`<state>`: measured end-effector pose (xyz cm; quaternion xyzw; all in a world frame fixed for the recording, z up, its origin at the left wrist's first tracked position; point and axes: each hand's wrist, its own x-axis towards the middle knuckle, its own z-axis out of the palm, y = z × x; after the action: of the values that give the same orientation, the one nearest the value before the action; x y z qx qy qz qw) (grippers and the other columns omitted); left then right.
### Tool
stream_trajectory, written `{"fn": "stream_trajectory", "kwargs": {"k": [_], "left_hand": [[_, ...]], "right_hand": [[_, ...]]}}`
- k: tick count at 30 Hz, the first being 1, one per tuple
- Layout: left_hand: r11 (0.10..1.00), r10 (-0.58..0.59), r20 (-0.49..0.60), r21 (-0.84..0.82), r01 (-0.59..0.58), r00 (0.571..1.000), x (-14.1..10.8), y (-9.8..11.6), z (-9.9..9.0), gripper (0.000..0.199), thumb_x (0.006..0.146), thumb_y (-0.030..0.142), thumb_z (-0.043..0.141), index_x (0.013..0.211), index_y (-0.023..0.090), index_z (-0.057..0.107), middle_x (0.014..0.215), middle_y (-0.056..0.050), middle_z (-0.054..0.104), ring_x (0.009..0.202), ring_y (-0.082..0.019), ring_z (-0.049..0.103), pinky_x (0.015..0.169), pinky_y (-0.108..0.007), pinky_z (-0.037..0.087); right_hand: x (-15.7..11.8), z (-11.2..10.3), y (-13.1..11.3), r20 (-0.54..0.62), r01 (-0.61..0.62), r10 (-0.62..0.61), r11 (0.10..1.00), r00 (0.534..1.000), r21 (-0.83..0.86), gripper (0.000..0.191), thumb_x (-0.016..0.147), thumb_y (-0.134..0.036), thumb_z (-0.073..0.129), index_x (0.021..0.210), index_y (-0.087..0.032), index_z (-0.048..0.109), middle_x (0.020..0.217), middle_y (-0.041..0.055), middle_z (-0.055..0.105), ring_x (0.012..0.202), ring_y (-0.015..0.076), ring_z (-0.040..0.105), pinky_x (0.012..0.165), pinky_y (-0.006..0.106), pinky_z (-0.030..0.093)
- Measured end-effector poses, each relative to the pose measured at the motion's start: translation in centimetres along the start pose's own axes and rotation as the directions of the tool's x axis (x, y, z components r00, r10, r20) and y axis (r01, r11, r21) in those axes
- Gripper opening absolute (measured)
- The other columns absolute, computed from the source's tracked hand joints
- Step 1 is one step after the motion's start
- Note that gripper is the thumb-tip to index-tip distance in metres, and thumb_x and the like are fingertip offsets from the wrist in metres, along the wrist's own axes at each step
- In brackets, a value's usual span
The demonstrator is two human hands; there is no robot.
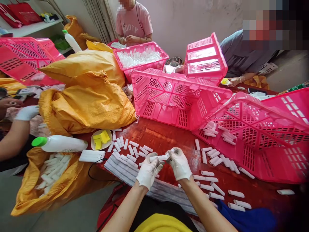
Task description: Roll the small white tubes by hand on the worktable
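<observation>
Over the near edge of the red table, both my gloved hands are closed on a short white tube (161,158). My left hand (147,171) grips its left end, and my right hand (179,163) pinches around the right end; the fingers partly cover it. Whether a second tube is in my right hand I cannot tell. Loose white tubes (131,150) lie scattered left of my hands. To the right are several more tubes (214,155), some inside a pink basket (246,158) tipped on its side. Under my wrists a striped grey towel (125,170) runs along the edge.
Another tipped pink basket (169,112) stands ahead, beside yellow sacks (91,103). Left are a white bottle (62,143), a dish (109,145) of yellow sponge pieces, a white power bank (91,156) and an open sack (26,196) of tubes. Other people work around the table.
</observation>
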<state>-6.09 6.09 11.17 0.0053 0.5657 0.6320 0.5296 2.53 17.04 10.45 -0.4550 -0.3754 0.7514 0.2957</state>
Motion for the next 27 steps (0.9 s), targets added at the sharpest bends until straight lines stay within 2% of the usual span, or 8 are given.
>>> {"fn": "stream_trajectory", "kwargs": {"k": [4, 8, 10, 13, 16, 22, 26, 27], "left_hand": [[0.996, -0.036, -0.003, -0.083, 0.036, 0.999, -0.8, -0.4, 1.2, 0.046, 0.071, 0.047, 0.074, 0.098, 0.018, 0.05, 0.068, 0.004, 0.059, 0.05, -0.006, 0.053, 0.05, -0.018, 0.039], [0.966, -0.164, 0.081, -0.187, 0.176, 0.983, -1.3, -0.1, 1.5, 0.045, 0.069, 0.053, 0.073, 0.082, 0.018, 0.048, 0.052, 0.012, 0.042, 0.036, 0.0, 0.027, 0.039, -0.015, 0.021], [0.922, -0.277, 0.178, -0.227, 0.313, 0.944, -1.4, 0.5, 1.1, 0.046, 0.073, 0.058, 0.067, 0.077, 0.017, 0.048, 0.047, 0.013, 0.033, 0.034, 0.0, 0.015, 0.036, -0.017, 0.015], [0.83, -0.428, 0.309, -0.238, 0.504, 0.85, -1.6, 1.6, 0.1, 0.042, 0.083, 0.056, 0.056, 0.073, 0.015, 0.049, 0.043, 0.015, 0.019, 0.034, -0.002, 0.003, 0.035, -0.018, 0.012], [0.77, -0.487, 0.362, -0.253, 0.586, 0.795, -1.8, 2.0, -0.2, 0.043, 0.089, 0.053, 0.048, 0.067, 0.016, 0.046, 0.042, 0.015, 0.013, 0.035, -0.002, -0.001, 0.035, -0.017, 0.01], [0.738, -0.5, 0.37, -0.292, 0.608, 0.783, -2.2, 0.6, 1.5, 0.049, 0.091, 0.06, 0.036, 0.068, 0.018, 0.047, 0.041, 0.014, 0.014, 0.036, -0.004, -0.002, 0.035, -0.018, 0.009], [0.701, -0.526, 0.455, -0.248, 0.669, 0.719, -2.5, 0.2, 1.1, 0.044, 0.094, 0.049, 0.037, 0.065, 0.017, 0.045, 0.046, 0.014, 0.011, 0.039, -0.004, -0.003, 0.038, -0.017, 0.011], [0.734, -0.532, 0.452, -0.174, 0.656, 0.716, -2.5, 0.1, 0.9, 0.044, 0.094, 0.048, 0.035, 0.064, 0.017, 0.045, 0.046, 0.013, 0.011, 0.038, -0.004, -0.002, 0.039, -0.017, 0.013]], "right_hand": [[0.3, 0.1, -0.4, -0.005, 0.068, -0.069, 0.997, 0.998, -0.045, 0.035, 0.065, -0.042, 0.072, 0.081, -0.023, 0.047, 0.07, -0.0046, 0.05, 0.058, 0.012, 0.049, 0.057, 0.026, 0.045], [0.0, 0.0, -0.7, 0.125, 0.073, -0.054, 0.984, 0.991, -0.16, 0.028, 0.067, -0.042, 0.072, 0.072, -0.021, 0.054, 0.068, -0.0029, 0.052, 0.06, 0.0129, 0.048, 0.057, 0.026, 0.043], [-0.2, 0.2, -1.1, 0.185, 0.083, -0.044, 0.975, 0.982, -0.208, 0.028, 0.065, -0.041, 0.075, 0.068, -0.021, 0.055, 0.068, -0.0024, 0.054, 0.063, 0.0134, 0.048, 0.059, 0.026, 0.042], [-0.3, 0.4, -1.8, 0.252, 0.099, -0.033, 0.961, 0.967, -0.258, 0.029, 0.064, -0.041, 0.076, 0.065, -0.02, 0.056, 0.069, -0.002, 0.055, 0.065, 0.0138, 0.047, 0.062, 0.026, 0.042], [-0.7, 0.5, -2.4, 0.301, 0.112, -0.021, 0.951, 0.953, -0.287, 0.029, 0.065, -0.042, 0.075, 0.064, -0.02, 0.056, 0.066, -0.0021, 0.055, 0.063, 0.0135, 0.046, 0.061, 0.026, 0.042], [-2.0, -0.6, -1.5, 0.279, 0.192, -0.1, 0.925, 0.955, -0.328, 0.03, 0.077, -0.049, 0.065, 0.077, -0.02, 0.061, 0.077, 0.0009, 0.058, 0.073, 0.0159, 0.052, 0.072, 0.029, 0.045], [-2.9, -2.2, -0.6, 0.242, 0.142, -0.055, 0.923, 0.969, -0.358, 0.033, 0.075, -0.052, 0.067, 0.08, -0.019, 0.063, 0.082, 0.004, 0.062, 0.08, 0.0189, 0.056, 0.076, 0.031, 0.047], [-3.1, -2.5, -0.5, 0.244, 0.124, -0.039, 0.932, 0.969, -0.342, 0.034, 0.074, -0.052, 0.068, 0.081, -0.019, 0.064, 0.083, 0.0046, 0.062, 0.081, 0.0194, 0.057, 0.077, 0.031, 0.047]]}}
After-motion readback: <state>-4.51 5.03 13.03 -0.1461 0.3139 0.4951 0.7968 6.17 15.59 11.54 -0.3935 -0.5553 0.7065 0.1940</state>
